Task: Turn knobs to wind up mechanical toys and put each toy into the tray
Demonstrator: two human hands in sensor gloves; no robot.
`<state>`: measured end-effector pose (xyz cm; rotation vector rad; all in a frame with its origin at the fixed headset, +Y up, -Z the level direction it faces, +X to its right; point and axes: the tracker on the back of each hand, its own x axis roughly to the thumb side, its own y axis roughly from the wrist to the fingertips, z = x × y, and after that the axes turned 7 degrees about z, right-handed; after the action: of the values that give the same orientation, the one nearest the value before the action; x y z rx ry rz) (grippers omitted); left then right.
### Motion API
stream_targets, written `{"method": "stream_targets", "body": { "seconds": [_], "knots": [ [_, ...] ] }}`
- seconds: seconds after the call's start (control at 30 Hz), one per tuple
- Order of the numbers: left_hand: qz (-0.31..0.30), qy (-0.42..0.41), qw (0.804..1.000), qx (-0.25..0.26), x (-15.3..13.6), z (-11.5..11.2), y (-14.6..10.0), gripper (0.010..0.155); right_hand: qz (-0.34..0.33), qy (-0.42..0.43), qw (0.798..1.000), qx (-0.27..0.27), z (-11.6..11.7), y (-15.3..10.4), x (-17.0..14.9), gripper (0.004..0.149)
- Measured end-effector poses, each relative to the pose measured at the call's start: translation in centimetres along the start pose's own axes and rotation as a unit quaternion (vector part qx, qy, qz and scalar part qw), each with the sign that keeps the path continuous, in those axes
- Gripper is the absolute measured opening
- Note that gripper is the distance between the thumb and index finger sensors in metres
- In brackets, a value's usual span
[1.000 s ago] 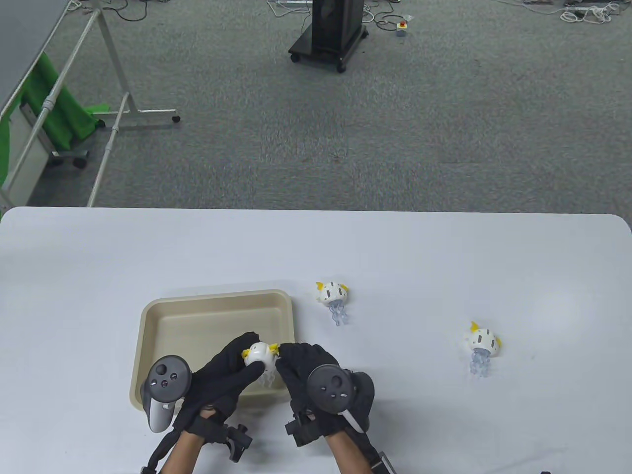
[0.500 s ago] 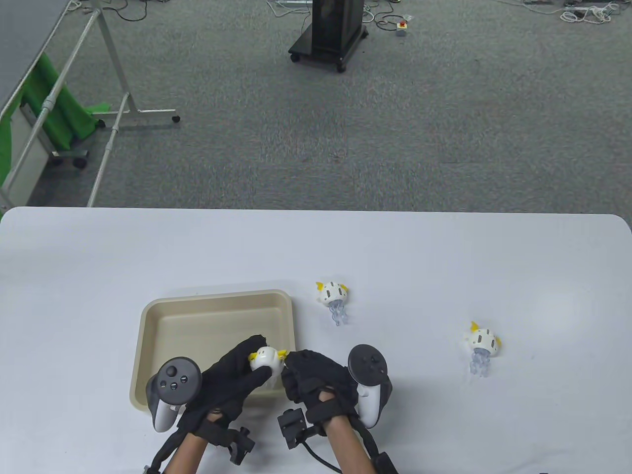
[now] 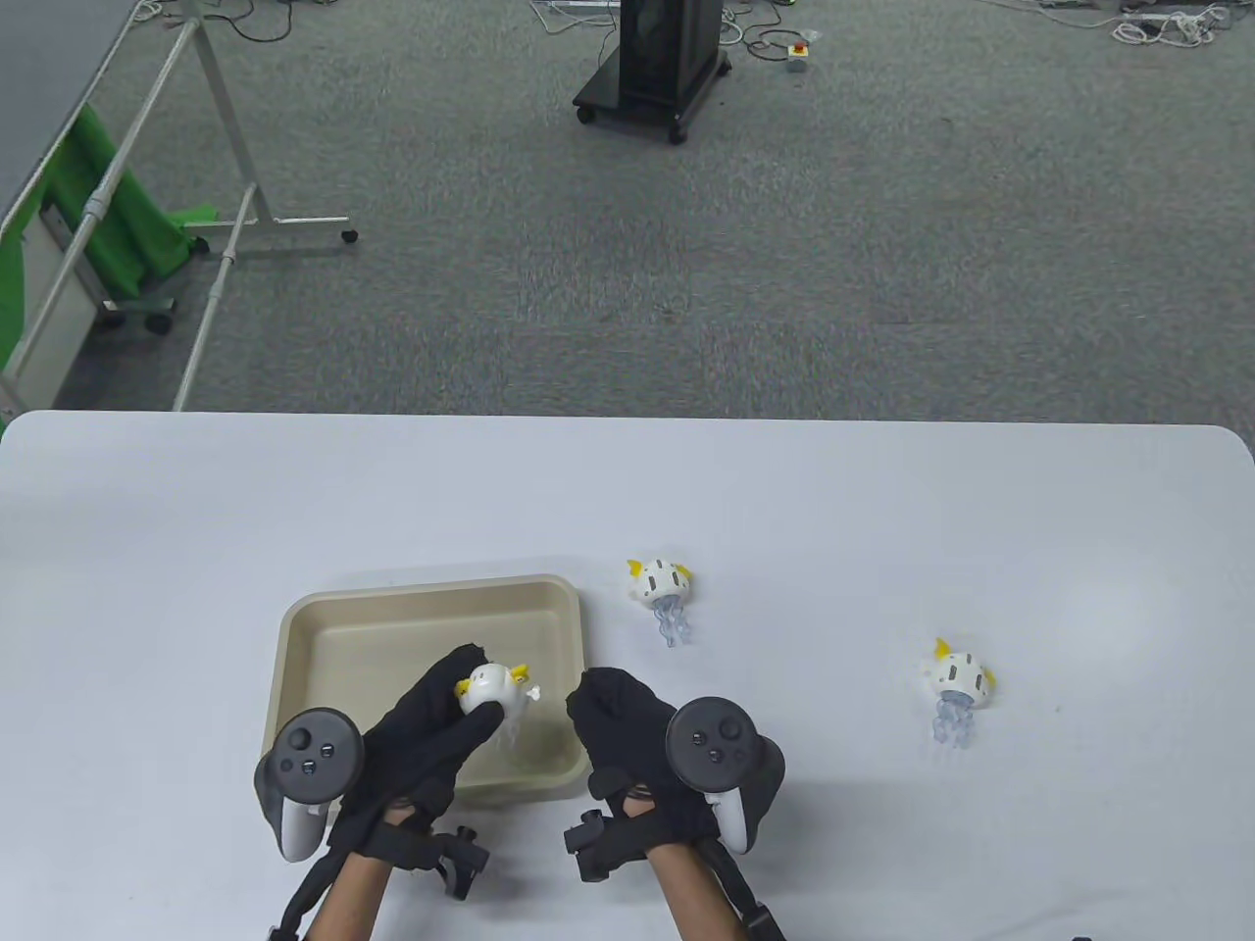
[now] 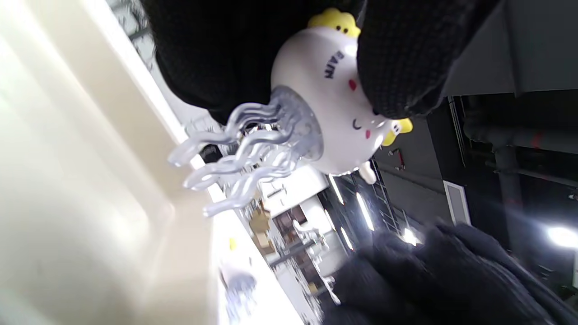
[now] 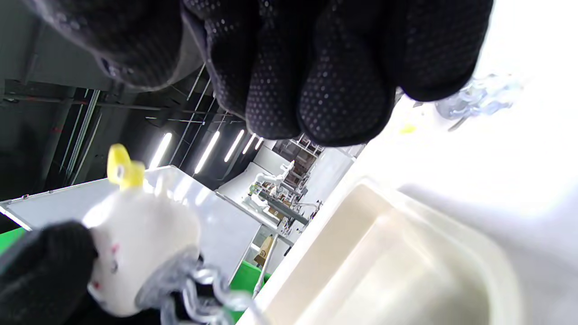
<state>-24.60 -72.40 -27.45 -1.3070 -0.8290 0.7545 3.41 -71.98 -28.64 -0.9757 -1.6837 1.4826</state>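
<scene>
The left hand (image 3: 431,711) grips a toy (image 3: 490,688) above the tray's (image 3: 294,627) near right part, its tentacles hanging clear of the floor inside the rim. The right hand (image 3: 627,720), fingers curled on nothing, sits just outside the tray's right wall. Half a second ago it pinched the toy's knob; now it has let go, and the toy has shifted left over the tray, while two toys (image 3: 662,580) (image 3: 956,676) lie well apart on the table (image 3: 882,510).

1. A toy (image 3: 492,688) is held in the left hand (image 3: 422,745), above the near right part of the tray (image 3: 314,627).
2. The right hand (image 3: 637,735) is placed just right of the tray's right rim, apart from that toy.
3. A second toy (image 3: 662,583) is found on the table (image 3: 882,510) beyond the right hand.
4. A third toy (image 3: 956,681) is found well to the right of the right hand.
</scene>
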Motion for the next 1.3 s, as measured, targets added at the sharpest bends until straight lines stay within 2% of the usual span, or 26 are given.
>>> {"method": "stream_targets", "body": {
  "seconds": [0.17,0.37,0.53,0.77,0.93,1.0,1.1,1.2,1.3],
  "knots": [
    [0.003,0.173,0.984,0.041,-0.1,1.6,0.3,0.072,0.006,0.008,1.0,0.013,0.2,0.2,-0.2,0.052],
    [0.098,0.334,0.938,0.01,-1.2,2.6,0.8,0.072,0.006,0.001,1.0,0.014,0.2,0.2,-0.3,0.052],
    [0.17,0.392,0.904,-0.007,-3.0,3.5,1.2,0.072,0.007,-0.004,1.0,0.013,0.2,0.2,-0.4,0.052],
    [0.237,0.413,0.879,-0.031,-4.8,3.9,1.7,0.072,0.007,-0.011,1.0,0.014,0.2,0.2,-0.4,0.052],
    [0.242,0.406,0.881,-0.024,-4.7,4.0,1.6,0.075,0.008,-0.013,1.0,0.016,0.3,0.2,-0.4,0.052],
    [0.192,0.421,0.886,0.022,-3.8,3.8,1.3,0.083,0.008,-0.015,1.0,0.015,0.2,0.2,-0.4,0.052],
    [0.097,0.428,0.896,0.076,-1.8,3.1,0.9,0.085,0.01,-0.014,1.0,0.015,0.3,0.3,-0.5,0.052],
    [0.041,0.376,0.92,0.101,-0.3,1.9,0.4,0.085,0.011,-0.02,1.0,0.01,0.2,0.3,-0.5,0.052],
    [0.009,0.327,0.941,0.089,0.5,0.6,0.1,0.084,0.011,-0.03,0.999,-0.002,-0.1,0.4,-0.5,0.052]
  ]
}}
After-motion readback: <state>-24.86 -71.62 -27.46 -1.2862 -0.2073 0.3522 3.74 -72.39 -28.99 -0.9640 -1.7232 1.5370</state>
